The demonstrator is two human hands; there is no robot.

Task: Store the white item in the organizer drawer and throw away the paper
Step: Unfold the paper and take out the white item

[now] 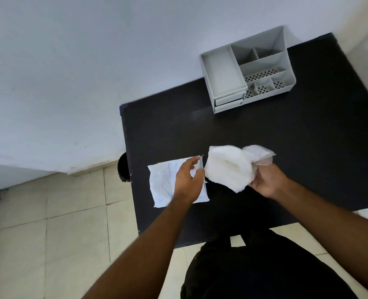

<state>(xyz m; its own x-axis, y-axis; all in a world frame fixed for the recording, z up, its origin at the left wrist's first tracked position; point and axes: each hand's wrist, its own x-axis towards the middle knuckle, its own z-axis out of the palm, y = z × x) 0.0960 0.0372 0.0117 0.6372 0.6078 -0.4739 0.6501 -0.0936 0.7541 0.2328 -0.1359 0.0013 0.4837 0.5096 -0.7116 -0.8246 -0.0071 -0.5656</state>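
Observation:
A soft white item point(230, 168) in a thin clear wrapper is gripped from below by my right hand point(265, 182), above the black table point(286, 147). A white sheet of paper point(165, 182) with faint blue scribbles lies flat near the table's left front edge. My left hand point(188, 180) hovers over the paper's right side, its fingers pinching the paper's upper right corner next to the white item. The grey organizer point(248, 70) stands at the table's far side against the wall, with two small drawers point(228, 100) at its front left, both closed.
A dark round bin point(123, 167) peeks out beside the table's left edge, on the tiled floor point(49, 223). A white wall point(70, 72) runs behind the table. My dark-clothed lap point(254, 266) is at the table's near edge.

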